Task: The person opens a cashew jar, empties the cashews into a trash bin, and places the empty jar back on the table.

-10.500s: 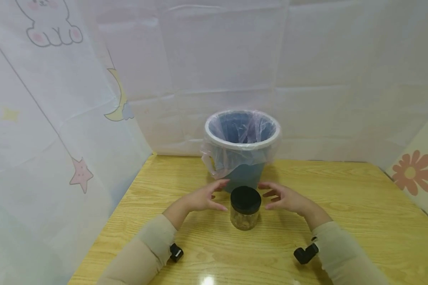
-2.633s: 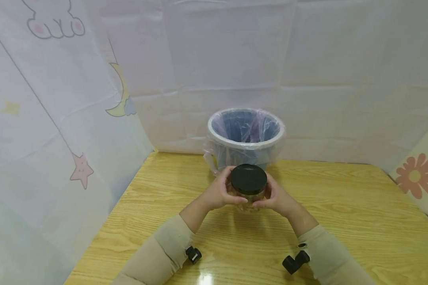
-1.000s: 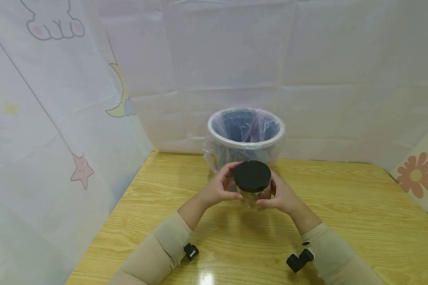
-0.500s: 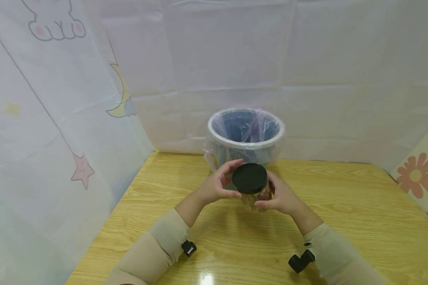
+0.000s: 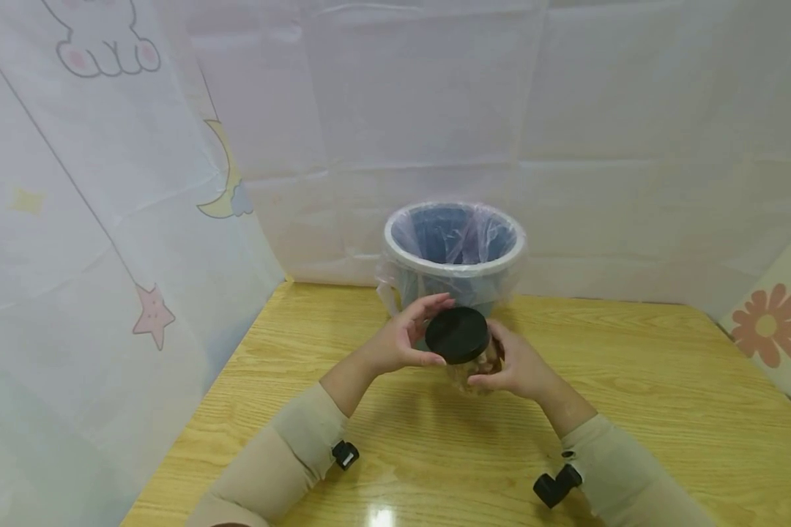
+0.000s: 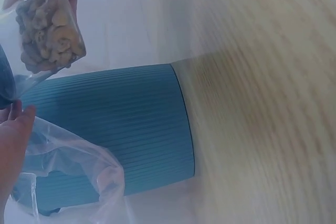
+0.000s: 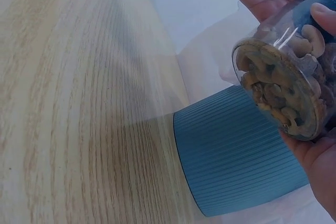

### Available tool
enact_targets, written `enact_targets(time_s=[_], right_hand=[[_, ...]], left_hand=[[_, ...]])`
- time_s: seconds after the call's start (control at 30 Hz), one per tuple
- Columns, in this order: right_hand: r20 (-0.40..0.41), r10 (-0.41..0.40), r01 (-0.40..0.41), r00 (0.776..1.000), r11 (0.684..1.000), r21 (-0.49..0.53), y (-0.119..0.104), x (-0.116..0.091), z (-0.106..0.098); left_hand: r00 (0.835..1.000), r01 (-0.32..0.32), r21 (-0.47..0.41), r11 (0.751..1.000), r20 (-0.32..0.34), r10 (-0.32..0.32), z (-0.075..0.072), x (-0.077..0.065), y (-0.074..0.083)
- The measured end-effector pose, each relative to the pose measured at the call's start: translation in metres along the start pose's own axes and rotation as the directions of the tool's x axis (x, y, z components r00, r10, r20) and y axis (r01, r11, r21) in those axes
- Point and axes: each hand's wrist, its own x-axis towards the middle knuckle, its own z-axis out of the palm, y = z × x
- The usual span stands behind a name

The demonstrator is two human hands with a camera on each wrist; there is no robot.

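1. Black lid point(image 5: 458, 334) is on the clear jar point(image 5: 463, 375); jar sits mid-view between both hands, tipped, lid end toward 11 o'clock
2. Jar is off the table point(image 5: 633, 380), base in the air; bin point(image 6: 115, 129) stands behind it at 12 o'clock, jar on the near side of it
3. Nuts point(image 6: 50, 30) in the jar: tan, curved, look like cashews, piled against the base
4. Right hand point(image 5: 517, 366) at the jar's 4 o'clock: fingers curled round the jar body, thumb low on the near side, holding it
5. Left hand point(image 5: 395, 342) at 9 o'clock: thumb and fingers wide, curved round the lid, index near the lid's 12, thumb near its 7, tips at the edge; can't tell how firm the grip is
6. Bin is blue, ribbed, white rim; thin bag point(image 6: 107, 179) folded over the rim, loop hanging at the bin's 8 o'clock
7. Beige sleeves point(image 5: 270, 446) come in from 8 and 4 o'clock, small black gadget point(image 5: 346, 454) at each cuff
8. White sheet point(image 5: 422, 110) across the back; printed moon point(image 5: 224, 190) at 10, star point(image 5: 153, 316) at 9, flower point(image 5: 767, 326) at 3
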Motion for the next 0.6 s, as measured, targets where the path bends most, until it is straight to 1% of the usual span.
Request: enact_targets(time_s=[0.1,0.23,0.47,0.53,0.6], right_hand=[[0.007,0.015,-0.015,1.000,1.000,-0.018,0.000,0.000,0.001],[0.016,0.016,-0.016,1.000,0.999,-0.035,-0.001,0.000,0.002],[0.032,0.032,-0.030,0.999,0.998,-0.056,-0.003,0.000,0.002],[0.034,0.038,-0.036,0.999,0.997,-0.064,-0.004,0.000,0.002],[0.037,0.044,-0.041,0.998,0.997,-0.065,-0.004,0.000,0.003]], left_hand=[[1.000,0.003,0.020,1.000,0.001,-0.003,-0.001,0.000,0.000],[1.000,0.003,0.058,0.998,0.006,-0.004,-0.005,0.001,-0.015],[0.996,0.075,0.145,0.987,0.036,-0.081,-0.007,0.002,-0.012],[0.994,0.086,0.148,0.985,0.051,-0.094,-0.007,0.002,-0.007],[0.993,0.082,0.132,0.988,0.069,-0.092,-0.006,0.003,-0.001]])
